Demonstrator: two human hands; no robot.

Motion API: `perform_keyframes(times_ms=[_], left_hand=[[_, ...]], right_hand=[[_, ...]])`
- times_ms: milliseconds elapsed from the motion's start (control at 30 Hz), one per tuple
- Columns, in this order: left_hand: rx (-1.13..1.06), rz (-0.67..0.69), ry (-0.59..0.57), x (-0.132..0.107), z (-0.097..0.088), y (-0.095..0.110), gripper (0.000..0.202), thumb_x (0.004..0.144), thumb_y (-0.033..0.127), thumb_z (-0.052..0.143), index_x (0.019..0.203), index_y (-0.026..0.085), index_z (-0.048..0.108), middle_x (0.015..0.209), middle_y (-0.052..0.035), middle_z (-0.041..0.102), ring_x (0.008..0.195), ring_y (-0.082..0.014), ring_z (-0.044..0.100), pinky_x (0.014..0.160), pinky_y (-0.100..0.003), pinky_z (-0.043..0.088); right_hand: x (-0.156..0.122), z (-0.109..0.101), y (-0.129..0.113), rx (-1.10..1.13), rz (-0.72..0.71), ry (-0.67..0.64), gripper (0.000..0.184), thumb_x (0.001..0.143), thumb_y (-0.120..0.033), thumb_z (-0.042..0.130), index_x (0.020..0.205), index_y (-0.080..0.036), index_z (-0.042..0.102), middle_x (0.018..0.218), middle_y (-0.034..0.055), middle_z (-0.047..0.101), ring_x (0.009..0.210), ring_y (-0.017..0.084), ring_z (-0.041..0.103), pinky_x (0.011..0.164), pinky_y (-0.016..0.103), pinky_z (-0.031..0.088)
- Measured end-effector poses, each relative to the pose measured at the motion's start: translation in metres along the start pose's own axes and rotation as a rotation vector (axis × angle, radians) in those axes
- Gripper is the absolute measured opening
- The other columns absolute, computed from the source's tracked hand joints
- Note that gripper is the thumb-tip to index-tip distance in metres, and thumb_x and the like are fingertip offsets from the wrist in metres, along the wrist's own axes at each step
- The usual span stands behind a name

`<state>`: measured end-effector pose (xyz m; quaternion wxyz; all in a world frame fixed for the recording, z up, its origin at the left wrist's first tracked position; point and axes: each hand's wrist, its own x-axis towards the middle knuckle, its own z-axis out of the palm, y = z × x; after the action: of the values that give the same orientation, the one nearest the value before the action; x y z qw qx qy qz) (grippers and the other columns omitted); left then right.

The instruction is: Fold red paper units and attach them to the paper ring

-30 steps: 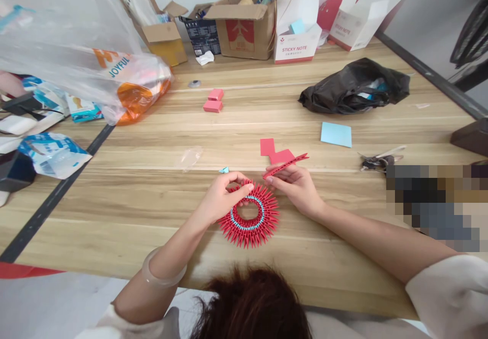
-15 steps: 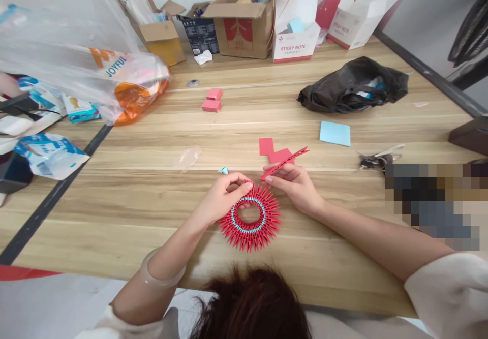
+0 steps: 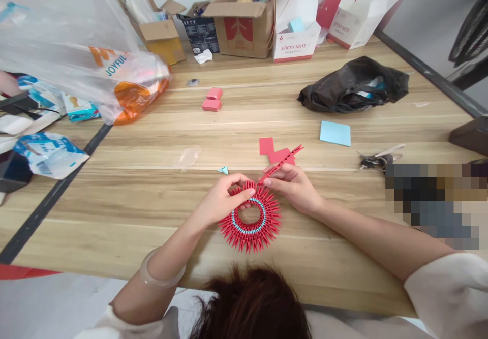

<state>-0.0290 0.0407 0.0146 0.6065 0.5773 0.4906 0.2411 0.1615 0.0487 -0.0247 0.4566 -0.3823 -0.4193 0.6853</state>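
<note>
A ring of folded red paper spikes with a light blue inner band (image 3: 251, 227) lies on the wooden table (image 3: 152, 212) just in front of me. My left hand (image 3: 224, 199) is closed on the ring's far left rim, thumb and fingers pinching it. My right hand (image 3: 295, 186) is closed on a strip of stacked red folded pieces (image 3: 284, 161) whose near end touches the ring's far edge and whose other end points up to the right.
Red paper squares (image 3: 272, 151), a small blue folded piece (image 3: 223, 170), a blue sticky pad (image 3: 335, 133), pink pads (image 3: 212, 100), a black bag (image 3: 354, 90), keys (image 3: 375, 160), a clear plastic bag (image 3: 95, 69) and cardboard boxes (image 3: 244, 24) lie on the table.
The red strip's near end has come down onto the ring's far edge, and the strip now tilts more steeply. My left hand has stayed on the rim.
</note>
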Motion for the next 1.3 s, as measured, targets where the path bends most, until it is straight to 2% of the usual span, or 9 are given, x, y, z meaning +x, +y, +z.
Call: perform_keyframes(times_ms=[267, 433, 600, 867, 1000, 1300], left_hand=[[0.015, -0.017, -0.014, 0.0003, 0.0002, -0.0002, 0.02, 0.079, 0.031, 0.062, 0.084, 0.012, 0.058, 0.07, 0.0007, 0.057, 0.054, -0.0077, 0.055, 0.052, -0.02, 0.048], [0.043, -0.022, -0.039, 0.0002, -0.0012, -0.0014, 0.021, 0.078, 0.033, 0.063, 0.078, 0.012, 0.058, 0.066, 0.0021, 0.054, 0.051, -0.0067, 0.053, 0.049, -0.019, 0.046], [0.093, -0.026, -0.071, -0.0003, -0.0031, -0.0026, 0.021, 0.078, 0.034, 0.062, 0.081, 0.013, 0.061, 0.067, 0.0004, 0.057, 0.054, -0.0084, 0.055, 0.049, -0.019, 0.045], [0.189, 0.004, -0.04, -0.0006, -0.0045, -0.0017, 0.023, 0.078, 0.035, 0.062, 0.085, 0.014, 0.065, 0.076, -0.0038, 0.065, 0.062, -0.0113, 0.059, 0.053, -0.021, 0.046], [0.209, 0.006, -0.034, -0.0008, -0.0037, -0.0004, 0.022, 0.077, 0.034, 0.062, 0.085, 0.014, 0.066, 0.076, -0.0044, 0.066, 0.062, -0.0114, 0.059, 0.054, -0.021, 0.046], [0.22, 0.019, -0.017, -0.002, -0.0041, 0.0022, 0.021, 0.077, 0.033, 0.062, 0.083, 0.014, 0.066, 0.076, -0.005, 0.067, 0.062, -0.012, 0.059, 0.053, -0.021, 0.045]], right_hand=[[0.0004, 0.0, 0.0016, -0.055, -0.064, -0.021, 0.023, 0.065, -0.023, 0.077, 0.084, -0.019, 0.065, 0.072, -0.0004, 0.071, 0.066, 0.011, 0.066, 0.066, 0.025, 0.055], [-0.0009, 0.0017, -0.002, -0.096, -0.031, -0.031, 0.022, 0.064, -0.025, 0.078, 0.082, -0.018, 0.066, 0.07, -0.0003, 0.07, 0.064, 0.011, 0.066, 0.064, 0.026, 0.055], [-0.001, 0.0017, -0.003, -0.133, 0.003, -0.062, 0.024, 0.063, -0.027, 0.078, 0.083, -0.018, 0.067, 0.07, 0.0003, 0.071, 0.065, 0.012, 0.067, 0.064, 0.027, 0.056], [-0.0013, 0.0017, -0.0034, -0.147, 0.012, -0.071, 0.025, 0.064, -0.03, 0.077, 0.083, -0.019, 0.067, 0.067, -0.0004, 0.069, 0.062, 0.012, 0.066, 0.06, 0.026, 0.057], [-0.0015, 0.002, -0.0043, -0.144, 0.028, -0.076, 0.022, 0.064, -0.03, 0.077, 0.079, -0.018, 0.065, 0.069, 0.0002, 0.07, 0.062, 0.012, 0.066, 0.06, 0.025, 0.057], [-0.0006, -0.0001, -0.002, -0.147, 0.033, -0.096, 0.024, 0.066, -0.031, 0.076, 0.084, -0.018, 0.067, 0.067, 0.0, 0.069, 0.061, 0.012, 0.066, 0.058, 0.026, 0.056]])
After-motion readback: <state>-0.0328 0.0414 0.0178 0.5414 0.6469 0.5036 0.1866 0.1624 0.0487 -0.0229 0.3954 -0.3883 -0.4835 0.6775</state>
